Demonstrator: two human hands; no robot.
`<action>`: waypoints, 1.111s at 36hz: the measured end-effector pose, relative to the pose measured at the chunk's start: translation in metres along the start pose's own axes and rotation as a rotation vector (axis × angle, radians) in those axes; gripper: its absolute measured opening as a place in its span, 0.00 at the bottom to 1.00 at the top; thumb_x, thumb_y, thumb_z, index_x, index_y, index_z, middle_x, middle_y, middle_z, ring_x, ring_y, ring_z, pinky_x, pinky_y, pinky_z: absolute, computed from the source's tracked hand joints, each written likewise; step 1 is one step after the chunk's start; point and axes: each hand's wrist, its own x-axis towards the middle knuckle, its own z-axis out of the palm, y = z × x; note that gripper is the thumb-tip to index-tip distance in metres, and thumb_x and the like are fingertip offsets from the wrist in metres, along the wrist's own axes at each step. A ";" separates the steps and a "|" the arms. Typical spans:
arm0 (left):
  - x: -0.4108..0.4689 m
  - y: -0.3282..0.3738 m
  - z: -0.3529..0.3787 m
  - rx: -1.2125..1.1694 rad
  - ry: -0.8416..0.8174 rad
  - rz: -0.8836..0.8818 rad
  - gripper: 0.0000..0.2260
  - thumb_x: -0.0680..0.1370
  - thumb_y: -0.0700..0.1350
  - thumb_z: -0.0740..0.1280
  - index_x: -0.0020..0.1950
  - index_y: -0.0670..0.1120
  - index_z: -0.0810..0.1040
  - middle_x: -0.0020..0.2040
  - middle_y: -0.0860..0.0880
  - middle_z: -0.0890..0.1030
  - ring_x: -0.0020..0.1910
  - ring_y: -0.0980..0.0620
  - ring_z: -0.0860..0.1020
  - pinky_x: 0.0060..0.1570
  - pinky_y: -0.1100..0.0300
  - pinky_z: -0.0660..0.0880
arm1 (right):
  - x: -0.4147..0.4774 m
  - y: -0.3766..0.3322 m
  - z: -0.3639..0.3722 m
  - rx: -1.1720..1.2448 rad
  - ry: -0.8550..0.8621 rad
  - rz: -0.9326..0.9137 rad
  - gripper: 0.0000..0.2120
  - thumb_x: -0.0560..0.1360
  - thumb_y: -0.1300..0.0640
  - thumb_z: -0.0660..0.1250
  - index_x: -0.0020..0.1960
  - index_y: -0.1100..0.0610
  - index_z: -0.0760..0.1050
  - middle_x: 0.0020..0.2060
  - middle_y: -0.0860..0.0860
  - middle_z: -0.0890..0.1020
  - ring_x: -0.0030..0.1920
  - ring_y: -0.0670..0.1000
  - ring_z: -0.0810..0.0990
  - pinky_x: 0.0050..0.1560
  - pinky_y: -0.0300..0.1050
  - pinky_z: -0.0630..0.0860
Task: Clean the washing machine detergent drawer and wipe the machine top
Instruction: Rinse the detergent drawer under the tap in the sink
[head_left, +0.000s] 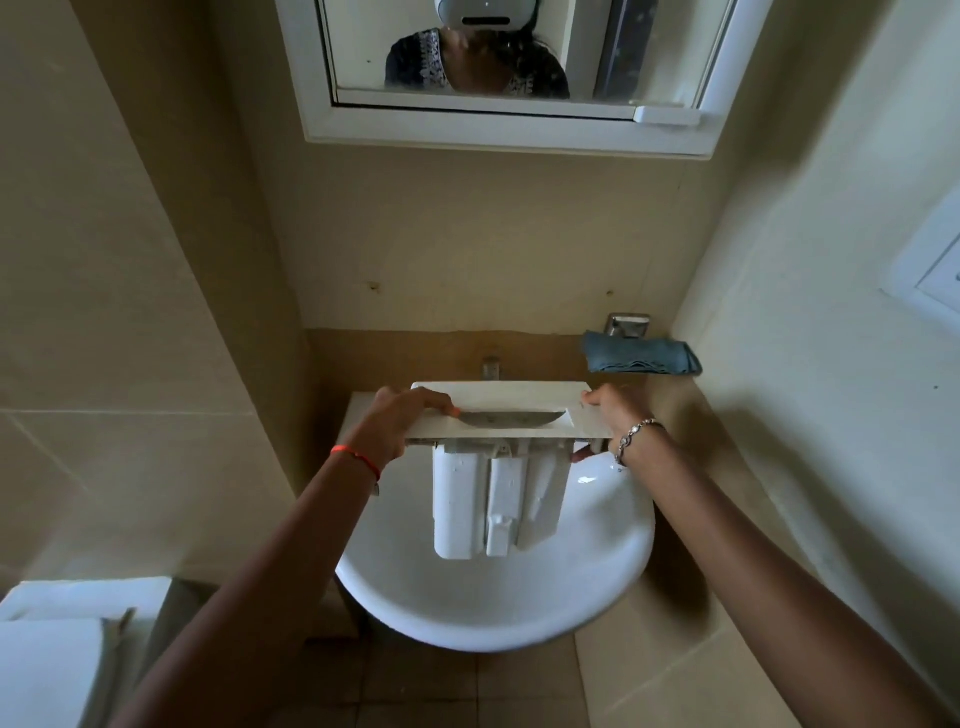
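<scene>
Gripping the detergent drawer (498, 499) (both hands) over the sink (493, 608)

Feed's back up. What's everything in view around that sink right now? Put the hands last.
detergent drawer: one, white, held over the sink
sink: one, white, centre, below the drawer
tap: one, metal, behind the drawer
cloth: one, blue, folded, back right of the sink
metal fitting: one, chrome, on the wall just above the cloth
mirror: one, white-framed, top centre
toilet: one, white, lower left
wall plate: one, white, right wall
left hand: grips the drawer's left end
right hand: grips the drawer's right end
</scene>
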 end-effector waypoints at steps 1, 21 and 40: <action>-0.003 0.002 0.000 0.021 -0.025 -0.004 0.19 0.69 0.34 0.72 0.58 0.34 0.75 0.46 0.41 0.76 0.36 0.48 0.76 0.25 0.64 0.76 | 0.000 -0.001 -0.001 -0.024 0.003 0.012 0.05 0.75 0.62 0.61 0.46 0.64 0.71 0.38 0.60 0.73 0.18 0.55 0.70 0.19 0.54 0.75; 0.003 -0.007 -0.010 -0.115 -0.002 0.097 0.35 0.61 0.38 0.79 0.65 0.39 0.68 0.59 0.41 0.75 0.49 0.47 0.76 0.38 0.58 0.76 | -0.015 -0.002 -0.005 0.056 -0.098 -0.225 0.06 0.71 0.62 0.69 0.38 0.58 0.73 0.35 0.55 0.74 0.34 0.54 0.73 0.26 0.40 0.71; -0.066 -0.012 -0.060 -0.226 0.091 0.465 0.17 0.61 0.37 0.74 0.48 0.44 0.79 0.39 0.51 0.84 0.36 0.55 0.82 0.34 0.61 0.79 | -0.072 -0.036 0.027 0.092 -0.276 -0.496 0.09 0.71 0.66 0.70 0.50 0.61 0.78 0.39 0.52 0.81 0.37 0.49 0.79 0.36 0.36 0.75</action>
